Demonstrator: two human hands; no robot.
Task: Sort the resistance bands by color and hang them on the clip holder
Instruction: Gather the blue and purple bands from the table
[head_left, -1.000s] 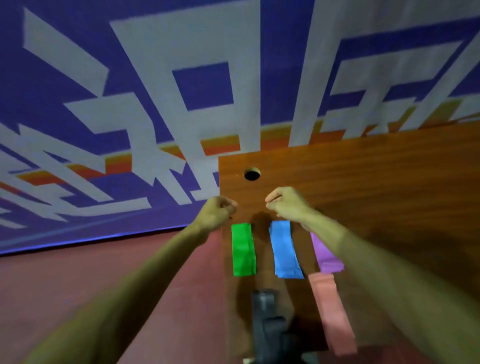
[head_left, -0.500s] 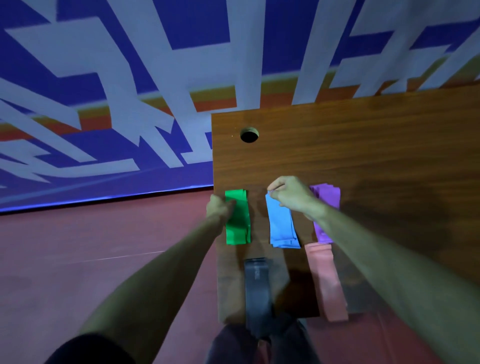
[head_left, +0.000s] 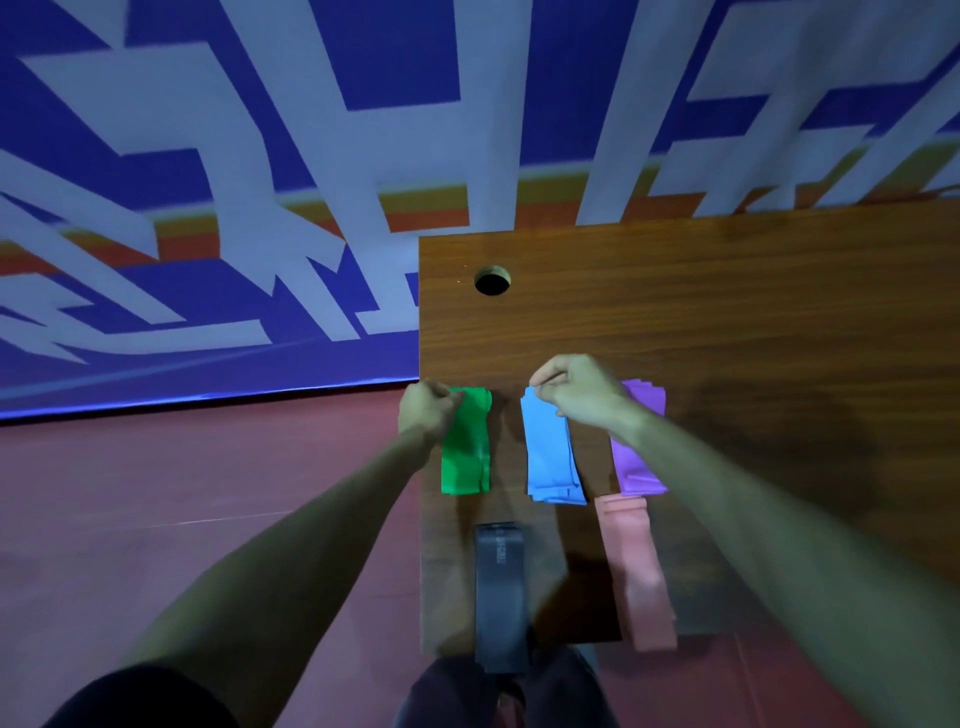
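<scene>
Holding one band in each, both hands have curled fingers. The left hand (head_left: 428, 410) grips the far end of the green band (head_left: 466, 457). The right hand (head_left: 576, 395) pinches the far end of the blue bands (head_left: 553, 462). Both colors lie flat on the table (head_left: 727, 312). The purple bands (head_left: 636, 462) sit just right of the right hand. The black band (head_left: 501, 587) and pink band (head_left: 636, 566) lie nearer the person and hang off the table edge. The bands look thin, light, soft and floppy. I think the end is the best place to hold. No clip holder shows.
</scene>
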